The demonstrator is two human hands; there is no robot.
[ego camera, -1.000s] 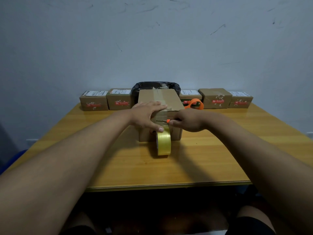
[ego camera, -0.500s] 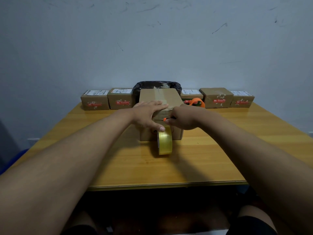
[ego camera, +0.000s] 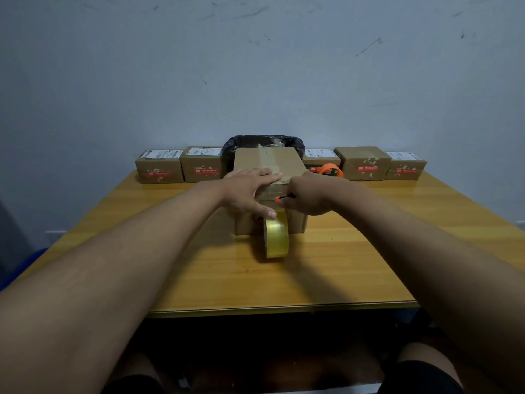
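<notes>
Cardboard box (ego camera: pixel 267 162), matte and square-edged, rests on wooden tabletop (ego camera: pixel 355 265); glossy yellow tape roll (ego camera: pixel 277 240) stands on edge just before its front. Left hand (ego camera: pixel 250 191) lies flat, fingers straight, atop box; right hand (ego camera: pixel 308 196) grips orange cutter (ego camera: pixel 277 198) at box's front edge

Looked to me like a makeshift parcel-packing room, not a home. A plain wooden table (ego camera: pixel 355 251) filled mid-frame under a bare scuffed wall (ego camera: pixel 255 66). Labelled shipping boxes (ego camera: pixel 159 169) sat in a row across centre, with a black-lined bin (ego camera: pixel 241 143) between them and a tape roll (ego camera: pixel 277 238) just below.
</notes>
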